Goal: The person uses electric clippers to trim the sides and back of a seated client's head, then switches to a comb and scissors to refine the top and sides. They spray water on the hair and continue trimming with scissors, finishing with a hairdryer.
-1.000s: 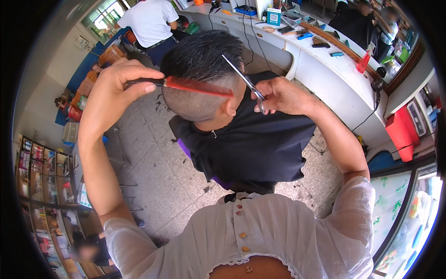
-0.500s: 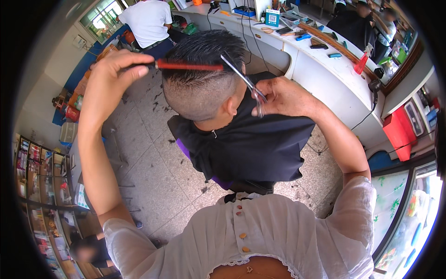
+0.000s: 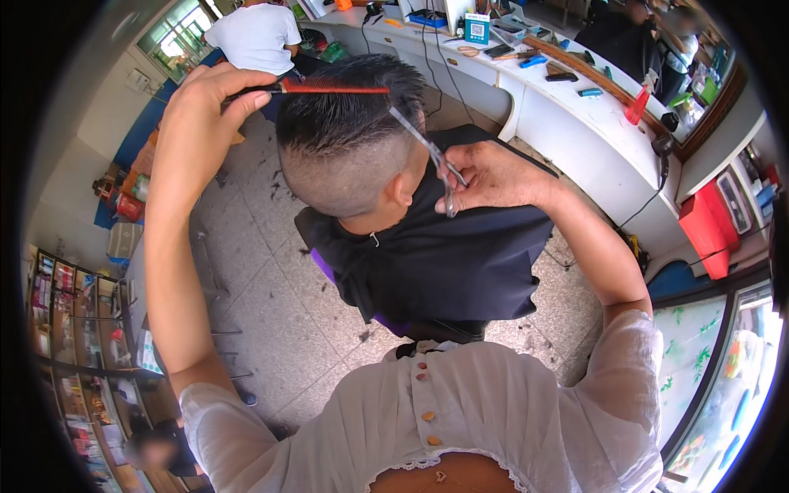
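Observation:
A person sits in front of me with short dark hair (image 3: 345, 111), closely clipped at the sides and back, under a black cape (image 3: 444, 255). Between the thumb and fingers of my left hand (image 3: 209, 103) is the dark handle of a red comb (image 3: 333, 85), held level across the top of the hair. My right hand (image 3: 501, 177) grips silver scissors (image 3: 417, 135), thumb and fingers at the loops. Their blades point up and left, with the tips close to the comb's right end, beside the hair. The blades look nearly together.
Along the far right runs a white counter (image 3: 567, 103) with a red spray bottle (image 3: 638, 107), clippers and cords, below a mirror. A red container (image 3: 708, 230) is at right. Hair clippings lie on the tiled floor (image 3: 271, 287). Another person in a white shirt (image 3: 253, 37) is at the back.
The comb has risen from the back of the hair toward the crown. The scissors have shifted slightly left and down, and their blades look closer to the comb's end.

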Motion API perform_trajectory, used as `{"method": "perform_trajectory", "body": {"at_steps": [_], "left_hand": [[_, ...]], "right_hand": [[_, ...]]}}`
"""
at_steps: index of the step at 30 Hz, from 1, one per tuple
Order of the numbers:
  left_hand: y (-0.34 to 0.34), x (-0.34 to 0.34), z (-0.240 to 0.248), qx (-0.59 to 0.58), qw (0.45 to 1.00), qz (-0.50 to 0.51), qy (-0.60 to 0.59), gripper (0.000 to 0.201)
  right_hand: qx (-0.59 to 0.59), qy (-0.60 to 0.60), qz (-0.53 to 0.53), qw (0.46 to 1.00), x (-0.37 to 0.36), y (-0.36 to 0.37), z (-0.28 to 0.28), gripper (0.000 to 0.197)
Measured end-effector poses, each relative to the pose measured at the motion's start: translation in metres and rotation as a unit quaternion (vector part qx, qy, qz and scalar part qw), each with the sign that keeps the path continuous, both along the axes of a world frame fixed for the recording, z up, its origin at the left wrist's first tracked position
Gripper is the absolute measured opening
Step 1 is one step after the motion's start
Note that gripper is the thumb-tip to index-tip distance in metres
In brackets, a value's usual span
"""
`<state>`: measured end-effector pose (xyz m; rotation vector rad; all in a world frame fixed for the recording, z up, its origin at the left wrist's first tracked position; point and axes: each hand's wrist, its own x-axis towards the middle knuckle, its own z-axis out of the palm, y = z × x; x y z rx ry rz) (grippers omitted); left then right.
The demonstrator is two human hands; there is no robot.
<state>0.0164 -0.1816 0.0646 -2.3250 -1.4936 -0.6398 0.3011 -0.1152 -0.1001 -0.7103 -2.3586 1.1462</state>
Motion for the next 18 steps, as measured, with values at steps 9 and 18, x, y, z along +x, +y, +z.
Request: {"method": "perform_trajectory", "body": {"at_steps": [9,18], "left_hand": [[0.001,0.018,0.011,-0.09,0.993,-0.047,0.066,0.021],[0.01,0.029,0.009,-0.099,0.994,-0.037,-0.019,0.019]], "right_hand": [[-0.126,0.054,-0.026,0.99,0.0,0.01,0.001,0.013],[-0.117,0.065,-0.011,0.991,-0.007,0.011,-0.007,0.012]]}}
